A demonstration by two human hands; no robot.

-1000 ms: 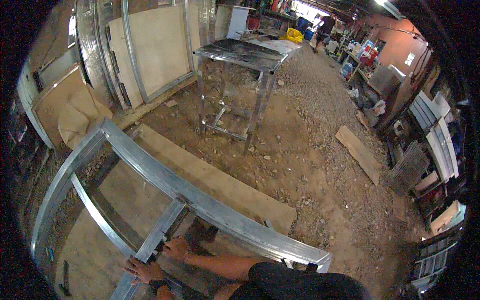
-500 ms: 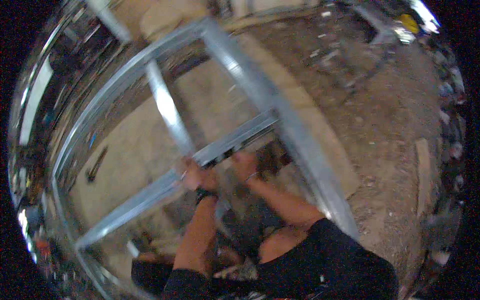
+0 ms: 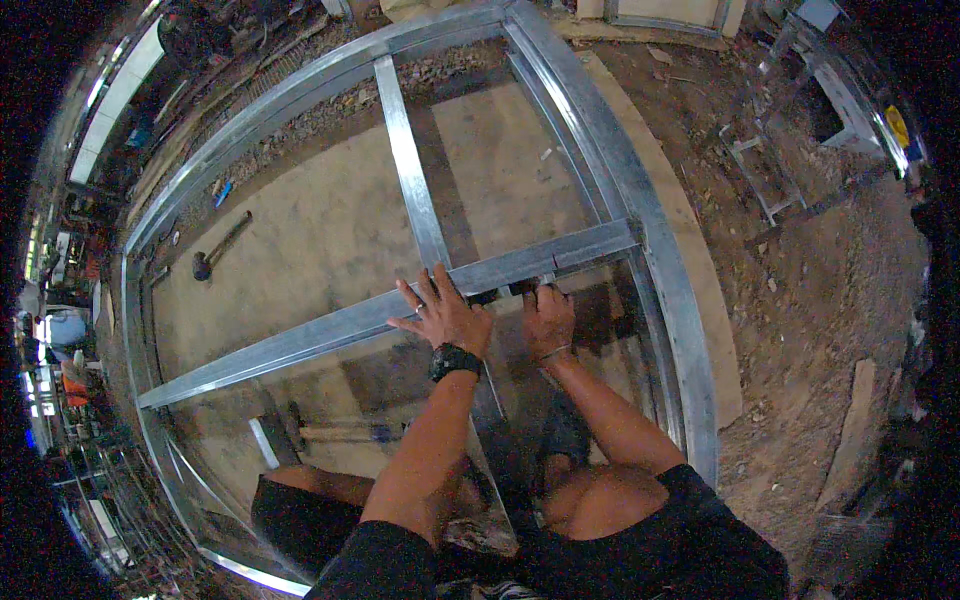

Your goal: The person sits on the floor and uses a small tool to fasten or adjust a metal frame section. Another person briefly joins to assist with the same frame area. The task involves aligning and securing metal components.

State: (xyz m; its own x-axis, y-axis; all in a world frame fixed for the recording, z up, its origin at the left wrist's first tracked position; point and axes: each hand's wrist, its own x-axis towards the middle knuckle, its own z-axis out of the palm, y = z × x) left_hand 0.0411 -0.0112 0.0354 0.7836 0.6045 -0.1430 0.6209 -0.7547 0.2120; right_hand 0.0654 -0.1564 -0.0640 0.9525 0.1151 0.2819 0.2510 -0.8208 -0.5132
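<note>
A large frame of shiny metal channel [image 3: 672, 300] surrounds my crouched legs, with a long metal crossbar [image 3: 300, 345] running across it. My left hand [image 3: 448, 318] lies with spread fingers on the crossbar, close to where a shorter metal strut [image 3: 408, 160] meets it. My right hand [image 3: 549, 318] is closed at the crossbar's near side, its fingertips up against the metal. Between the hands, along that near edge, a small dark object [image 3: 487, 297] shows; its kind is unclear. Whatever the right fingers hold is hidden.
Inside the frame lies a tan board [image 3: 300, 255], with a dark-headed mallet [image 3: 205, 263] and a blue item [image 3: 223, 194] at the left. A wooden-handled hammer [image 3: 340, 433] rests by my left knee. A plank [image 3: 850, 435] lies on dirt ground at the right.
My left hand has gone from fingers curled at the crossbar to fingers spread on it. My right hand stays at the near side. The whole view has shifted and become sharper.
</note>
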